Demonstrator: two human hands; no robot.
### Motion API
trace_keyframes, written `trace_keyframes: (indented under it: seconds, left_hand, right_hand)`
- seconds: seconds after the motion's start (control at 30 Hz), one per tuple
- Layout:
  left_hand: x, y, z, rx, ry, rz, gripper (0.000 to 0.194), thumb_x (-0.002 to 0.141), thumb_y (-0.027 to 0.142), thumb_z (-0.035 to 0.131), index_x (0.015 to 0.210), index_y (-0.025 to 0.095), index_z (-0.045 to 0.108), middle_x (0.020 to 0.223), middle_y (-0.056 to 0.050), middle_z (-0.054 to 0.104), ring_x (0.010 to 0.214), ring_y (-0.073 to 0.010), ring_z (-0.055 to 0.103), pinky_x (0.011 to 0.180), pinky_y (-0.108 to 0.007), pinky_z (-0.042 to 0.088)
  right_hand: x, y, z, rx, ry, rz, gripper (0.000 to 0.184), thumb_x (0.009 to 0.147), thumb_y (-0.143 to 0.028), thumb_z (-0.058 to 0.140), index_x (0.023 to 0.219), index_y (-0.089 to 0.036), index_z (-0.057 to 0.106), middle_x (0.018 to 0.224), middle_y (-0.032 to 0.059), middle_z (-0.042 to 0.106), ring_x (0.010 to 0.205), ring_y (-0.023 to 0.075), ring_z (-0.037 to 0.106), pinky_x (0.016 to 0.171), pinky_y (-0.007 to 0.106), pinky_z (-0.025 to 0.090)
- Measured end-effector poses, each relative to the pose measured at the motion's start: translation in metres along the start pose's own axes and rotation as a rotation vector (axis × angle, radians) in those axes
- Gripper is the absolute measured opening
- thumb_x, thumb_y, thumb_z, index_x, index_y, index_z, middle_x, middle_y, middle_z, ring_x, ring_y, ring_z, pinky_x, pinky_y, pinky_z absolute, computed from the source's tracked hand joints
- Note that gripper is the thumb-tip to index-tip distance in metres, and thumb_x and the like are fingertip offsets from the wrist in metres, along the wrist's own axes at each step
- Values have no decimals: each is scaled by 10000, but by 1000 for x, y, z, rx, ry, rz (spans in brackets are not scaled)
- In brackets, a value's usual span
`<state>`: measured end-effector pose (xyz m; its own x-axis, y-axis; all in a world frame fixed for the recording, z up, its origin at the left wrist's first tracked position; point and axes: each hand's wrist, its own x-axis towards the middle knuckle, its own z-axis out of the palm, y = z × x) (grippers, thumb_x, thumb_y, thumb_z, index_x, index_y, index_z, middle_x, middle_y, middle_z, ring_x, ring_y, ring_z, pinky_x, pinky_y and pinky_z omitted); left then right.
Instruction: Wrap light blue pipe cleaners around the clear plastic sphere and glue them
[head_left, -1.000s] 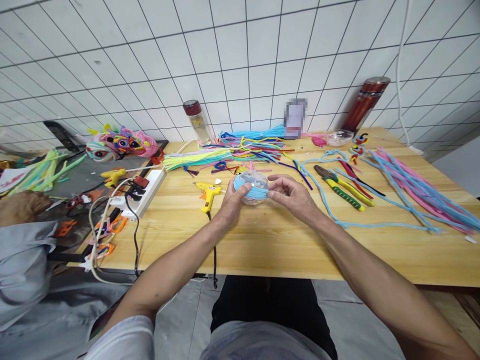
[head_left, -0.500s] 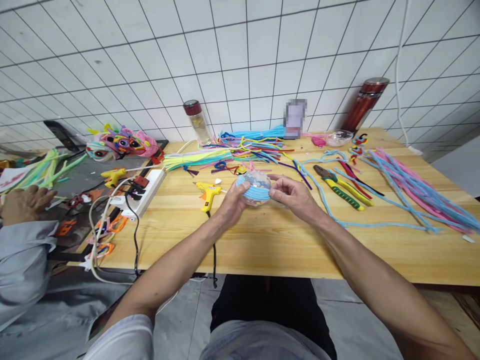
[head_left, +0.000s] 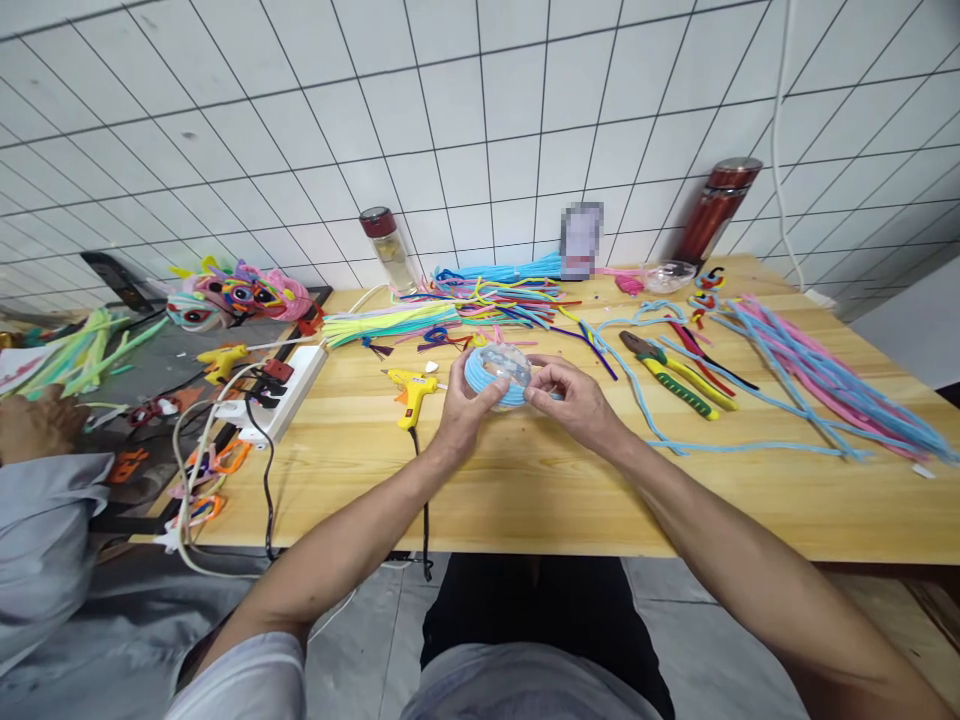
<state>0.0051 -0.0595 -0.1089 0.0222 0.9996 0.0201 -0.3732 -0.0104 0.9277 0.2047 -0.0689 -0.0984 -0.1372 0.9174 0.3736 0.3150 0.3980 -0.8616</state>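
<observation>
A clear plastic ball (head_left: 517,362) partly wrapped in rows of light blue pipe cleaner (head_left: 480,372) is held above the table in front of me. My left hand (head_left: 466,412) curls round its left side, thumb on the near face. On the right, my right hand (head_left: 571,400) pinches at the ball's edge, with a bit of blue pipe cleaner showing at the fingertips. The yellow hot glue gun (head_left: 411,392) rests just left of my left hand. Pliers with green and yellow handles (head_left: 679,380) lie to the right of my right hand.
A white power strip (head_left: 289,395) with cables lies at the left. Pipe cleaner bundles (head_left: 397,325) fill the back, with more (head_left: 832,370) at right. A glass bottle (head_left: 388,250) and a red thermos (head_left: 718,212) stand by the wall. A co-worker's hand (head_left: 41,425) is at far left.
The ball has turned in my hands, so its blue rows now face left and its clear part faces up and right. My left thumb has shifted across it. The view has swung slightly.
</observation>
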Motion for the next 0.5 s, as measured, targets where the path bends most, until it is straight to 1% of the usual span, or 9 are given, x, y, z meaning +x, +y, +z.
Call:
trace_keyframes:
  seconds: [0.07, 0.13, 0.17, 0.23, 0.3, 0.4, 0.5]
  left_hand:
    - [1, 1, 0, -14, 11, -21, 853, 657, 445, 1008, 1386, 287, 592, 1394, -66, 712, 1347, -265, 667, 1100, -356, 556]
    - [1, 2, 0, -49, 1, -62, 821, 680, 452, 990, 1377, 281, 592, 1335, -55, 725, 1244, -243, 705, 1044, -351, 582]
    - [1, 3, 1, -66, -8, -88, 806, 689, 457, 983, 1371, 281, 592, 1308, -48, 729, 1175, -230, 723, 1009, -355, 600]
    - [0, 5, 2, -87, -29, -138, 780, 701, 462, 973, 1359, 287, 593, 1278, -35, 730, 1054, -206, 740, 941, -369, 635]
    - [-1, 8, 3, -95, -46, -171, 763, 696, 457, 973, 1338, 290, 597, 1266, -27, 727, 981, -190, 740, 889, -382, 661]
    - [-1, 12, 3, -90, -84, -201, 738, 686, 457, 977, 1301, 275, 611, 1239, -26, 725, 928, -176, 731, 843, -387, 681]
    - [-1, 13, 2, -77, -110, -217, 704, 697, 464, 973, 1278, 266, 627, 1193, -20, 735, 906, -173, 728, 838, -393, 684]
  right_hand:
    - [-3, -1, 1, -49, 23, -50, 134, 915, -373, 762, 875, -247, 741, 1344, 150, 747, 1225, 300, 724, 884, 406, 607]
    - [-5, -2, 2, -100, 43, -110, 103, 958, -355, 739, 993, -262, 767, 1368, 144, 712, 1150, 277, 718, 817, 386, 615]
    - [-6, -3, 2, -123, 49, -146, 114, 981, -342, 720, 1054, -274, 775, 1358, 138, 703, 1136, 271, 711, 812, 386, 618]
    - [-8, -4, 3, -166, 53, -223, 159, 1021, -306, 674, 1135, -294, 784, 1294, 123, 702, 1140, 268, 697, 866, 405, 622]
    - [-9, -4, 4, -199, 53, -287, 199, 1038, -259, 639, 1153, -302, 795, 1217, 108, 700, 1123, 263, 691, 917, 419, 617]
    - [-9, -4, 5, -227, 54, -335, 230, 1036, -209, 622, 1144, -295, 807, 1146, 98, 689, 1060, 250, 692, 887, 404, 614]
    - [-9, -4, 4, -246, 38, -342, 244, 1031, -191, 620, 1144, -291, 812, 1126, 95, 688, 1028, 243, 691, 870, 392, 612]
